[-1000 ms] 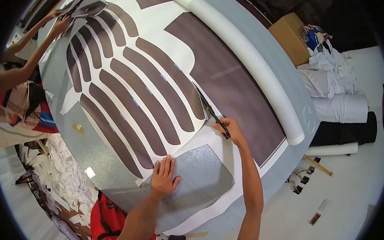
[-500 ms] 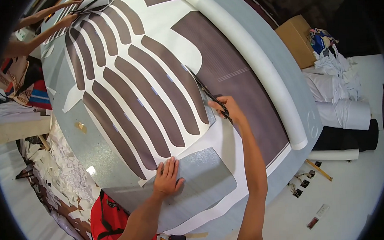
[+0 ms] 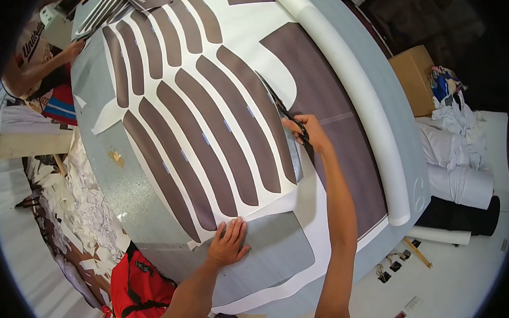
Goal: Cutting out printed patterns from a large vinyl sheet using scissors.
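My right hand (image 3: 307, 131) is closed around the handles of black scissors (image 3: 282, 105). Their blades lie along the right edge of a white sheet (image 3: 207, 56), beside the outermost brown strip (image 3: 256, 108). Two rows of long, curved brown strips lie on this sheet, several with small blue marks on their edges. My left hand (image 3: 228, 242) rests flat, fingers outstretched, across the sheet's near edge and the grey surface (image 3: 280, 237). Under the scissors, part of the blades is hard to make out against the dark brown material (image 3: 343, 98).
A long white roll (image 3: 348, 92) runs down the table's right side. At the far left is another person's hand (image 3: 75, 49) by the table edge. Paper scraps (image 3: 85, 195) and a red bag (image 3: 136, 289) lie left. A cardboard box (image 3: 413, 75) and fabric rolls (image 3: 457, 184) stand right.
My scissors have moved farther up the sheet's right edge, past a blue mark. The other person's arms have drawn back from the far strips. The whole view has shifted slightly.
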Action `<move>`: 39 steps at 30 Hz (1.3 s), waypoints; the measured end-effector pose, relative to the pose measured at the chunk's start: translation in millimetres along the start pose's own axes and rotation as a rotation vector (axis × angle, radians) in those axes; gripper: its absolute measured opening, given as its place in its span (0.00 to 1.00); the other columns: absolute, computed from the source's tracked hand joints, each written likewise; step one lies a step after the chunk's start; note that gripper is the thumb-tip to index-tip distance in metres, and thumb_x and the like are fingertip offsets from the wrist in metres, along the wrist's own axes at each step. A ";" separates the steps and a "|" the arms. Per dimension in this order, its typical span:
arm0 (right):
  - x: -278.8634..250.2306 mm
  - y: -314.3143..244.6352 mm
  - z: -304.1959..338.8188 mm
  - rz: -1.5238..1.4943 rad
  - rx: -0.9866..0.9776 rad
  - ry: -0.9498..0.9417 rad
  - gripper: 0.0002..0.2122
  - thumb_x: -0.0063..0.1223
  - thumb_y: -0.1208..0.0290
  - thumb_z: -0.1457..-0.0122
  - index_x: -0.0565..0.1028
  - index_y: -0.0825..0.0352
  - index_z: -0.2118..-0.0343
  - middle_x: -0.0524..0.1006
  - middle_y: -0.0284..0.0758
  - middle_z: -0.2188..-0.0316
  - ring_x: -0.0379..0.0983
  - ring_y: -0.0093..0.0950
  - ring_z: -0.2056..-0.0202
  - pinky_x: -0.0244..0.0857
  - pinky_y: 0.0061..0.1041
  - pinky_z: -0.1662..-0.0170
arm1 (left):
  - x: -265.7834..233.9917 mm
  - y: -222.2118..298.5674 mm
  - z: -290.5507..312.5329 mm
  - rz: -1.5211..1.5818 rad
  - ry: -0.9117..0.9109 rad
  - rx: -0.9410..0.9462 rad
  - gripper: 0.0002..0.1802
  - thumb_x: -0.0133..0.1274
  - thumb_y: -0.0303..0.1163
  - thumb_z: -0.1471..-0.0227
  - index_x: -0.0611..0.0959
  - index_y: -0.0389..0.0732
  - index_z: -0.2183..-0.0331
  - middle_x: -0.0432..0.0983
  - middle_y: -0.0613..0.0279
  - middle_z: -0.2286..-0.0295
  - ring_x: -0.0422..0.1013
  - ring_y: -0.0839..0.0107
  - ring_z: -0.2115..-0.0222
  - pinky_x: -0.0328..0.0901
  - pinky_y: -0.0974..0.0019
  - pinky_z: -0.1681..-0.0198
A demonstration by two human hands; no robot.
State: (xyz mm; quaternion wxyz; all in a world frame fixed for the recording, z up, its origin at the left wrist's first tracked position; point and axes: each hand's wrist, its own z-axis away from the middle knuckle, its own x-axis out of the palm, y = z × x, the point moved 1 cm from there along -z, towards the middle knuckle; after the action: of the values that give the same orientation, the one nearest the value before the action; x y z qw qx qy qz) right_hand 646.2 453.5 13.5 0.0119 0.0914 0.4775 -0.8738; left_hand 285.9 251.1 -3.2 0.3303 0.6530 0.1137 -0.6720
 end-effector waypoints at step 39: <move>7.5 -79.8 12.3 0.172 -0.100 0.106 0.22 0.62 0.50 0.49 0.65 0.61 0.85 0.63 0.24 0.88 0.58 0.15 0.88 0.50 0.19 0.84 | -1.1 -0.9 4.9 0.151 -0.002 -0.025 0.36 0.36 0.51 0.41 0.56 0.39 0.38 0.51 0.53 0.39 0.48 0.63 0.38 0.43 0.53 0.37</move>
State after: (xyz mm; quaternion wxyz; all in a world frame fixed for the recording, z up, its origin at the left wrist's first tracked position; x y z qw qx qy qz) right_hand 628.4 487.1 85.1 0.0660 0.1772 0.5108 -0.8386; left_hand 281.3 249.2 -1.8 0.3882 0.6550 0.0722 -0.6443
